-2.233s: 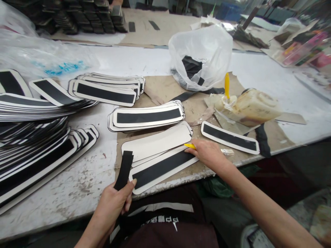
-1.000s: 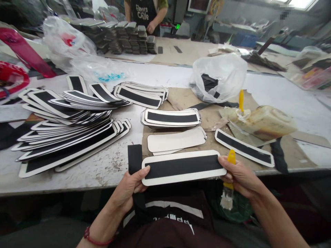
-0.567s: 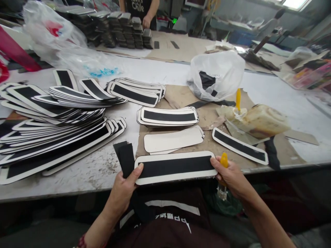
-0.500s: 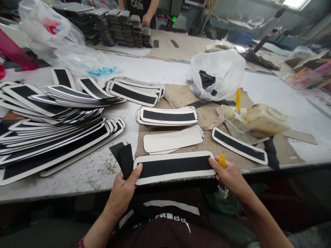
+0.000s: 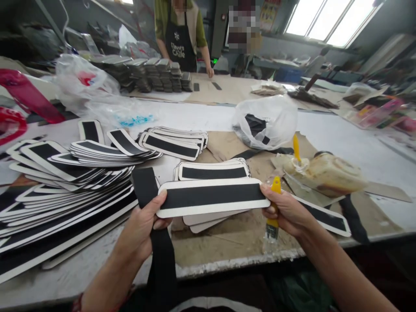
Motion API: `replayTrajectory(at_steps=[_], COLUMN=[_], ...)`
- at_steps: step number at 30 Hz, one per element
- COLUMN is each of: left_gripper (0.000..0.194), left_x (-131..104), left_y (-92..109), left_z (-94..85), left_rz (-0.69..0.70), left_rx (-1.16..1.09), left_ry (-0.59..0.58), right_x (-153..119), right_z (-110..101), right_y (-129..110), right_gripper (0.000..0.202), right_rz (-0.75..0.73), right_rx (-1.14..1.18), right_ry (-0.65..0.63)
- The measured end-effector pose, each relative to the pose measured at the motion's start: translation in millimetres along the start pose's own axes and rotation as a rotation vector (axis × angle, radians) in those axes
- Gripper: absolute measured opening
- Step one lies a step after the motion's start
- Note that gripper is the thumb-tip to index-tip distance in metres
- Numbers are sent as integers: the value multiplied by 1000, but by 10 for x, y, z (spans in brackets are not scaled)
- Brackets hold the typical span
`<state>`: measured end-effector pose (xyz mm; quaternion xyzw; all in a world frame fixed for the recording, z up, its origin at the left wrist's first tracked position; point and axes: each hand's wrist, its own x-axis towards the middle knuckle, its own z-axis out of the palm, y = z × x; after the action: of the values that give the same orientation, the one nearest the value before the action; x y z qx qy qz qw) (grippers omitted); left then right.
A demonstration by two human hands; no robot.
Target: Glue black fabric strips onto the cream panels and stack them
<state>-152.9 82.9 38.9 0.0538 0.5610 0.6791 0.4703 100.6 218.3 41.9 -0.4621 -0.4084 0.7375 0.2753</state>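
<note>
Head view shows both hands holding a white panel with a black strip [image 5: 212, 197] level above the desk [image 5: 107, 255]. Left hand [image 5: 143, 225] has its grip clamped on the panel's left end and on loose black strips [image 5: 152, 225]. Right hand [image 5: 287, 212] pinches the right end while also gripping a yellow-handled brush [image 5: 272, 212] pointing down.

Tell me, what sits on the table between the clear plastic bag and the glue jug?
In the head view, a yellow-handled brush stands between the plastic bag and the glue jug, at the jug's messy mouth.
</note>
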Motion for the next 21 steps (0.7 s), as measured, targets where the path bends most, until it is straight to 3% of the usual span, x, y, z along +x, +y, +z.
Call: replayTrajectory(at_steps=[2,5,9,15,21], left_gripper=[41,41,44,44,43], left_x=[160,389,611,745,887], left_y=[164,270,234,159,162], left_z=[113,217,239,219,213], left_rz=[118,190,159,169,236], left_rx=[63,138,215,314,503], left_ry=[9,47,85,99,8], right_x=[205,454,649,760,873], right_z=[37,54,26,-25,27], right_y=[-128,-241,-293,-332,-460], right_gripper=[50,51,50,46,34], right_rz=[-38,-105,-198,-226,-331], right_rx=[-42,-134,-239,-460,-1041], right_ry=[-9,23,31,35,167])
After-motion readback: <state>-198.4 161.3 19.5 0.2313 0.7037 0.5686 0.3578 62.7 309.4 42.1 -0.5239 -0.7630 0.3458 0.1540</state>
